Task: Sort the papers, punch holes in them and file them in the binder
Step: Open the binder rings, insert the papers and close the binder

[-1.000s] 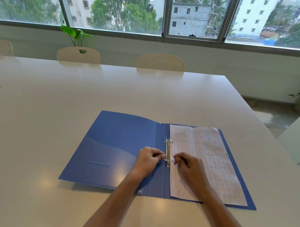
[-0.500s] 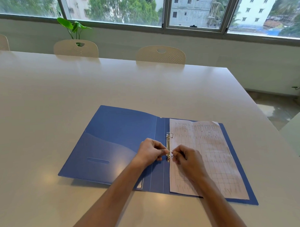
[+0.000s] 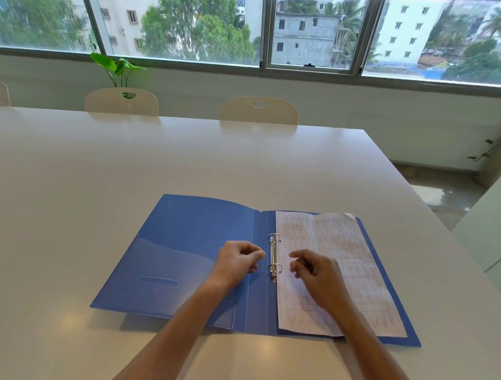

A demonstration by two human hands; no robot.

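Observation:
A blue binder [image 3: 183, 249] lies open flat on the white table [image 3: 129, 165]. Its metal two-ring clip [image 3: 274, 257] runs along the spine, and both rings look closed. A stack of gridded papers [image 3: 345, 260] lies on the right cover, threaded on the rings. My left hand [image 3: 237, 261] hovers just left of the clip with its fingers loosely curled and nothing in them. My right hand [image 3: 317, 275] rests over the papers just right of the clip, fingers curled and apart, holding nothing.
Two cream chairs [image 3: 121, 102] [image 3: 258, 111] stand at the table's far edge, with part of a third at the far left. A green plant [image 3: 117, 66] rises behind them under the window. The table's right edge drops to the floor [image 3: 442, 194].
Both hands were pinching the lower ring of the clip; they have let go and drawn apart to either side. The rings now look closed. The view has tilted slightly.

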